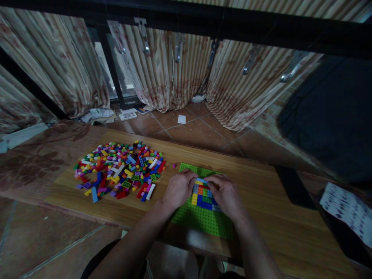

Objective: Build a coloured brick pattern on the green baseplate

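A green studded baseplate (203,224) lies on the wooden table, with a flat block of toy building bricks (205,199) in blue, yellow, red, orange and green on it. At the far edge of that block is a light blue brick (201,180). My left hand (180,188) has its fingers closed at the left end of this brick. My right hand (226,192) is bent over the right side of the block, thumb and forefinger closed at the brick's other end. The fingertips partly hide the brick, and my right hand covers the block's right edge.
To the left spreads a large pile of loose coloured bricks (116,168). One small magenta brick (174,166) lies between pile and baseplate. A black flat object (295,188) and a printed sheet (347,211) are at the right. Striped curtains (162,69) hang beyond the table.
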`<state>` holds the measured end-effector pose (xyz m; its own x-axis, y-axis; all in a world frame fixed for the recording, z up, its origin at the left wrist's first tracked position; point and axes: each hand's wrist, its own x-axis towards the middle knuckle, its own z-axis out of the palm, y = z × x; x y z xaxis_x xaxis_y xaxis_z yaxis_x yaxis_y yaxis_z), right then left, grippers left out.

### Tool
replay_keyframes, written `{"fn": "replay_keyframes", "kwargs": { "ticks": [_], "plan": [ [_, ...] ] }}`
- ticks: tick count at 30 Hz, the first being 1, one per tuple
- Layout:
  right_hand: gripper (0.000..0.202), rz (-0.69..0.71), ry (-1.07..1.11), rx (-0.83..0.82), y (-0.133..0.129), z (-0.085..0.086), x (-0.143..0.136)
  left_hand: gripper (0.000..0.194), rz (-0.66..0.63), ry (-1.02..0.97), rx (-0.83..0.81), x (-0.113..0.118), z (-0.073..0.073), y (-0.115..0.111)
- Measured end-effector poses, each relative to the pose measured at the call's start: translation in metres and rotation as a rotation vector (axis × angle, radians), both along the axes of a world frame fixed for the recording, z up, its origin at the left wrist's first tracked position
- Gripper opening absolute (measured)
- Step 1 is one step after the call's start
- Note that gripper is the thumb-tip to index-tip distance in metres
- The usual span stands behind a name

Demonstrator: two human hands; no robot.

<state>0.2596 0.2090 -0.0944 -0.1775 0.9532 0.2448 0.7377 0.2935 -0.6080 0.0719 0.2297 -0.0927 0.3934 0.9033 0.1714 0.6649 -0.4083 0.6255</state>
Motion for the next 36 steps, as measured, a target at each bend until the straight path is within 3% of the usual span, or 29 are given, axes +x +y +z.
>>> {"fn": "replay_keyframes", "kwargs": {
  "ticks": [12, 36],
  "plan": [
    [0.022, 0.012, 0.016, -0.008, -0.0015, 0.0035, -0.0026, 0.024, -0.002, 0.039, 0.013, -0.0002, -0.0032, 0.0013],
    [0.023, -0.044, 0.027, -0.086, -0.0001, 0.0025, -0.0031, 0.029, 0.006, 0.200, 0.016, 0.0024, 0.0038, -0.0014]
  ]
}}
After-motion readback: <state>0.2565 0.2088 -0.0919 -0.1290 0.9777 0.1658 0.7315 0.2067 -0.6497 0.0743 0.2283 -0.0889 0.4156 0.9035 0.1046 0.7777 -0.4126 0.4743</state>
